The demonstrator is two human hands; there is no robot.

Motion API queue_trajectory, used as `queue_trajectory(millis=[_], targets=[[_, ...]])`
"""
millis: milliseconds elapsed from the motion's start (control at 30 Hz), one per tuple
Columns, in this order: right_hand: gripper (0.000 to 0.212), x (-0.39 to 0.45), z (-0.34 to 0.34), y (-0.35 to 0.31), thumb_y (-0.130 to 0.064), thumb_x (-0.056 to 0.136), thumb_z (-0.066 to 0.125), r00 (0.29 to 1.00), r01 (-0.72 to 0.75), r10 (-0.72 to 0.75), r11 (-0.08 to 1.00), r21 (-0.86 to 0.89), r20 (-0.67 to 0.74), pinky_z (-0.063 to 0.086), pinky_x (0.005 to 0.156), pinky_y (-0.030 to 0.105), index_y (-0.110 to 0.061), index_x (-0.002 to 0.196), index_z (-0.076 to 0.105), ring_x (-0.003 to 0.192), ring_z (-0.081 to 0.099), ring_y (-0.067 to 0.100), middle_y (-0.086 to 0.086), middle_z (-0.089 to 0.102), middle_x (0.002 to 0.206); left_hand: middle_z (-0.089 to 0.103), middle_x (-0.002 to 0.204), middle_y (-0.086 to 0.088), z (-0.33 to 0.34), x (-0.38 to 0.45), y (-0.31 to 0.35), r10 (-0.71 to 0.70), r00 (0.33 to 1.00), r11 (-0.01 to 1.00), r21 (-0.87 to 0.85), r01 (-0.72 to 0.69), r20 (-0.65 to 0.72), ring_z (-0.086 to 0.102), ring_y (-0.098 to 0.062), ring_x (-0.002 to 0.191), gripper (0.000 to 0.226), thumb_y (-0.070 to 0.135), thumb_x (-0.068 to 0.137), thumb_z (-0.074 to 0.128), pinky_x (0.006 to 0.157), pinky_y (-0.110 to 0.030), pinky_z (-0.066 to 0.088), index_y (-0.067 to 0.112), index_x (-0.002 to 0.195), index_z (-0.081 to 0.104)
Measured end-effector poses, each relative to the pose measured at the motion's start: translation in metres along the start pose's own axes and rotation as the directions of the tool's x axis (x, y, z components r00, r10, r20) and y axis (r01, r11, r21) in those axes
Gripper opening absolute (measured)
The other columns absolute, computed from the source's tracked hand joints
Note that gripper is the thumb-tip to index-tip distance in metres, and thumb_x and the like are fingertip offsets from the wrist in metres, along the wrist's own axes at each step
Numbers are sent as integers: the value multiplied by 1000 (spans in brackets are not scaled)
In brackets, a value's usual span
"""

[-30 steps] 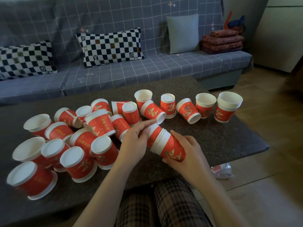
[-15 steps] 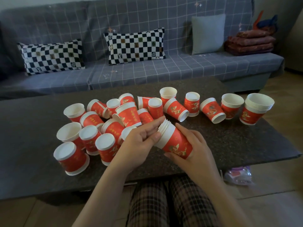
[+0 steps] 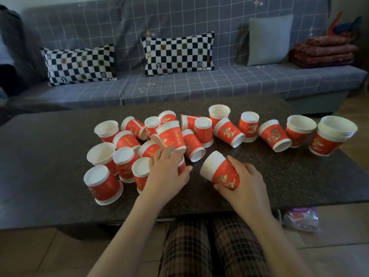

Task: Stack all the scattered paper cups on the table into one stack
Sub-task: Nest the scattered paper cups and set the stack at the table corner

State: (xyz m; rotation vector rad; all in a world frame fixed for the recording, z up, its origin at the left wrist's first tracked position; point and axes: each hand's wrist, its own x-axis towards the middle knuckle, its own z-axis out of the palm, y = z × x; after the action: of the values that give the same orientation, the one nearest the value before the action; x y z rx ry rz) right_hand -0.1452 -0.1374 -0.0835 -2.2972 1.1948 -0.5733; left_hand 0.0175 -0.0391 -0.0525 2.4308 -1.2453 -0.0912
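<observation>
While your hands are this close to the heap, these are the weak spots:

Right hand: your right hand (image 3: 244,181) is wrapped around the stack (image 3: 221,171), which lies tilted with its rims facing left, just above the table (image 3: 50,176). I cannot tell whether it touches the top.

Left hand: your left hand (image 3: 167,170) is laid over a cup (image 3: 182,166) at the near edge of the heap, fingers curled on it. Whether it is lifted or only covered is hidden.

Heap: most cups (image 3: 123,154) sit crowded at the left, some upside down, some on their sides. One tipped cup (image 3: 171,135) leans right behind your left fingers; pulling out the one under your palm would likely knock it over.

Rollers: the side-lying cups (image 3: 230,132) near the middle can roll if nudged, and one (image 3: 274,135) lies close to the right edge.

Nesting: your stack's mouth faces left, so a cup must go in base first. Feed it skewed and the rim will likely buckle or jam.

Second stack: another pile (image 3: 331,135) stands at the far right, near the table edge, well apart from yours. Merging them is probably the last and clumsiest step.
</observation>
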Motion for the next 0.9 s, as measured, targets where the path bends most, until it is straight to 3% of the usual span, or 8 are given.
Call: queue_trajectory(millis=[167,333,433,500,633,733,900], targets=[[86,-2,0,4,-46,72,72,999,-1,2,1000,-13,36,36,101,36,-36,142,24,121,40,20,1,41,135,33,147,0,10,-3,9,58,991,998,37,-53,-121,23,-24,137,51,28,88,58,112,-41,20,31,136,41],[85,-6,-21,26,-44,72,72,999,-5,12,991,-135,52,29,103,39,-39,141,24,123,37,22,0,39,137,17,155,7,23,-4,28,297,954,955,-19,-297,33,9,-17,142,73,26,85,62,115,-38,11,34,145,22],[84,-5,-28,31,-44,72,71,992,33,-13,988,-153,129,26,104,38,-42,141,22,124,35,20,-3,37,138,18,155,11,33,0,29,262,962,955,-160,-248,77,12,-14,142,74,37,81,65,117,-40,10,33,144,25],[84,-4,-28,31,-43,73,71,990,56,-36,989,-141,137,25,103,37,-43,141,21,124,34,19,-5,36,137,21,153,12,38,1,25,215,974,956,-220,-196,66,13,-13,141,58,42,83,62,116,-44,13,33,136,40],[84,-1,-26,32,-43,74,70,991,64,-48,989,-133,123,24,104,36,-43,141,19,124,34,18,-6,35,137,31,150,8,39,3,21,70,993,955,-280,-93,-91,19,-19,140,32,34,89,57,112,-42,19,30,120,58],[84,1,-26,31,-44,74,69,990,67,-50,990,-122,134,24,104,36,-43,141,19,125,33,19,-5,35,137,39,145,2,37,8,21,-56,996,935,-354,27,-71,29,-20,137,29,29,90,56,110,-36,25,27,119,59],[85,-1,-27,34,-44,73,70,988,79,-62,989,-122,143,24,105,36,-45,141,19,124,33,17,-6,35,136,51,131,4,35,15,25,-21,1000,940,-341,26,18,41,-18,126,38,25,85,64,102,-32,34,28,121,52]])
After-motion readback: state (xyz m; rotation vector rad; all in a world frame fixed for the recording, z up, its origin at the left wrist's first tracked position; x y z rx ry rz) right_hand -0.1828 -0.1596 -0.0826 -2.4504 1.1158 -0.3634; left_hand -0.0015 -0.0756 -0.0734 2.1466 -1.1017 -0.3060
